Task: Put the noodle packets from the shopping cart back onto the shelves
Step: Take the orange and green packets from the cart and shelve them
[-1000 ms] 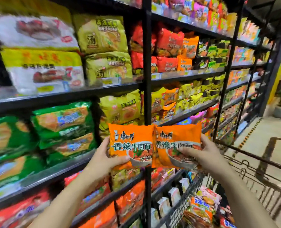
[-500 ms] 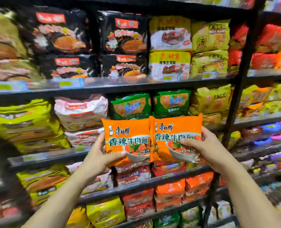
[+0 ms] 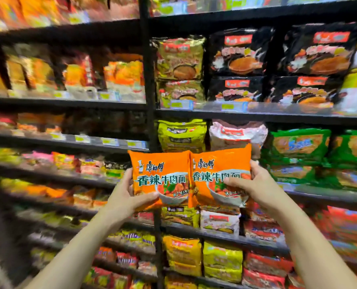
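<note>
**Between two hands, two orange packets face the shelves**

Before the black shelving (image 3: 256,116), at chest height, the person holds two orange noodle packets side by side, their inner edges touching along a seam roughly in line with the upright post (image 3: 147,80). The left hand (image 3: 129,197) pinches the left packet (image 3: 159,180) at its lower left edge, thumb across the front and fingers behind. The right hand (image 3: 254,186) grips the right packet (image 3: 220,176) at its right edge, thumb pressed over the printed bowl. Each packet's long axis runs roughly upright, printed faces turned to the camera, so the shelves lie straight ahead of both grips, beyond the packets' backs.

Judging by colour, no matching orange stack shows sharply in the right bay; blurred orange packs sit lower left, nearer the left hand, though their print cannot be read. The next move likely turns on finding that slot.

Count: two packets in hand, two hands, one packet each. No cart is in view
</note>
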The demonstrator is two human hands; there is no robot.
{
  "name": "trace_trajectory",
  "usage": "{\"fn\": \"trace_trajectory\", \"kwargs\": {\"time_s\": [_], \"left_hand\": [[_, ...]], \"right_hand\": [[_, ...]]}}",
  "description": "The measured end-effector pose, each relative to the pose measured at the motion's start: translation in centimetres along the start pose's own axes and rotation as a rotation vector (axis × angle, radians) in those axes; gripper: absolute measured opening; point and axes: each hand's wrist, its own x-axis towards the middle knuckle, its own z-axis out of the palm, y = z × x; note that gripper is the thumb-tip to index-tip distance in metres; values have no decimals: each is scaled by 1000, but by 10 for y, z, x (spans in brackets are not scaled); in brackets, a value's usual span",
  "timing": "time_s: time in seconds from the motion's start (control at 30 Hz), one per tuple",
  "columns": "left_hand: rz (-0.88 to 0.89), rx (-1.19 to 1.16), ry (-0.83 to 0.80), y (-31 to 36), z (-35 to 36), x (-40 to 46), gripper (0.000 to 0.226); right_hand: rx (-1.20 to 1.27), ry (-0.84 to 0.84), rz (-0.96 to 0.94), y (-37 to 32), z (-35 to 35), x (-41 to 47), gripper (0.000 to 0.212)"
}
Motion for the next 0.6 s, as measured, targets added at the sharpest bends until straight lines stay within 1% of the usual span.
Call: {"fn": "trace_trajectory", "kwargs": {"time_s": [0.13, 0.37, 0.6], "left_hand": [[-1, 24, 123, -1, -64, -21, 63], [-10, 96, 300, -9, -168, -42, 70], [-31, 128, 435, -26, -264, -19, 69]], "right_hand": [[0, -130, -26, -6, 71, 30, 49], [33, -307, -62, -8, 189, 80, 49], [80, -429, -81, 2, 305, 150, 48]]}}
